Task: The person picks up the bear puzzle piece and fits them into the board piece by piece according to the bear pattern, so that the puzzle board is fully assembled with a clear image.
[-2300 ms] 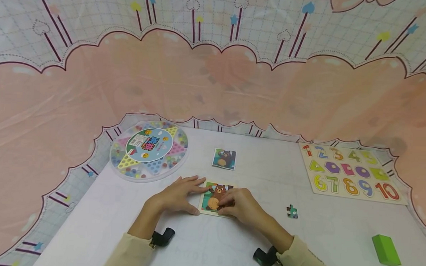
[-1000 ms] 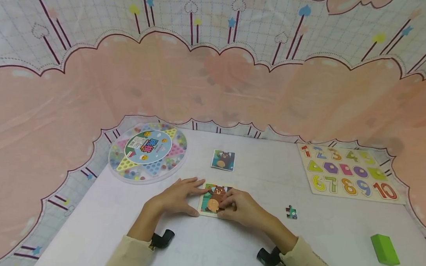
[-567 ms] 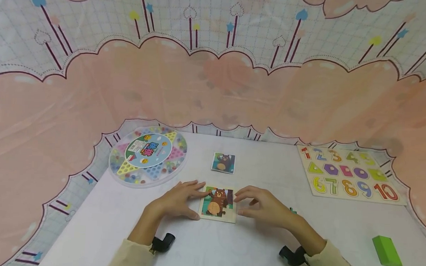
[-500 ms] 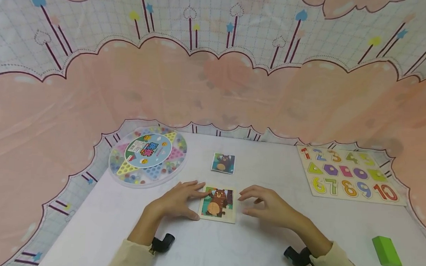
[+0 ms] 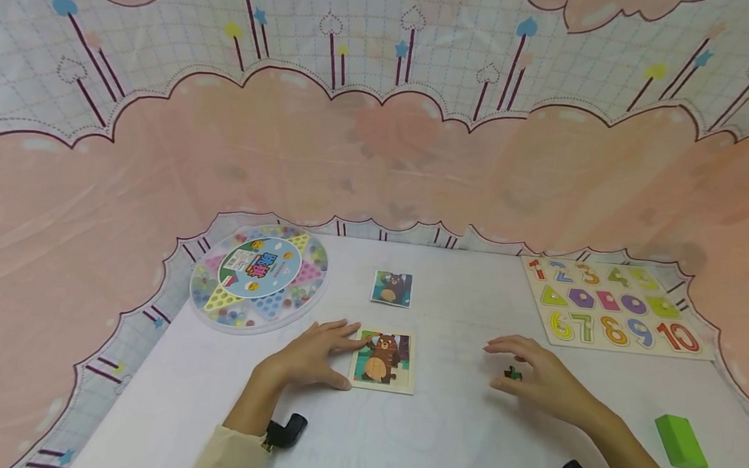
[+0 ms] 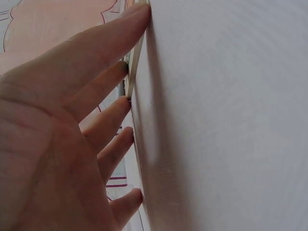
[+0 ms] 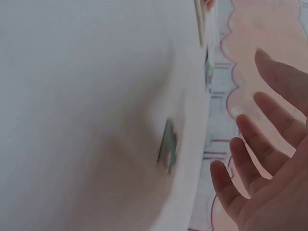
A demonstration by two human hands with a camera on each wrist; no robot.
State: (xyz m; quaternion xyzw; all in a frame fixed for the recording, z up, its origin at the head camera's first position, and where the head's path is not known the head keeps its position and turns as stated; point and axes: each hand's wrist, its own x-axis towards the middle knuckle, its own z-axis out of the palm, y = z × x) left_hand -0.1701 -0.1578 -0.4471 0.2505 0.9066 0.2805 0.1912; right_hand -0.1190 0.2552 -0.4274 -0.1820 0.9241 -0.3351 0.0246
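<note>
A small square bear jigsaw puzzle [image 5: 381, 359] lies in its pale frame on the white table, with a bare gap at its lower right corner. My left hand [image 5: 308, 356] rests at the puzzle's left edge, fingers extended, index fingertip on its picture and thumb at the lower left corner. Over to the right, my right hand [image 5: 545, 381] hovers with fingers spread above a loose green jigsaw piece [image 5: 513, 373], partly hidden between thumb and fingers. In the right wrist view the piece [image 7: 168, 147] lies on the table, apart from the fingers.
Behind the puzzle lies a bear picture card [image 5: 392, 289]. A round Chinese checkers board [image 5: 259, 278] sits at the back left. At the back right is a number and shape board [image 5: 620, 308]. A green block [image 5: 680, 442] stands near the right edge.
My right hand has let go of the puzzle's lower right area and moved right, over the loose piece. My left hand has stayed at the puzzle's left edge.
</note>
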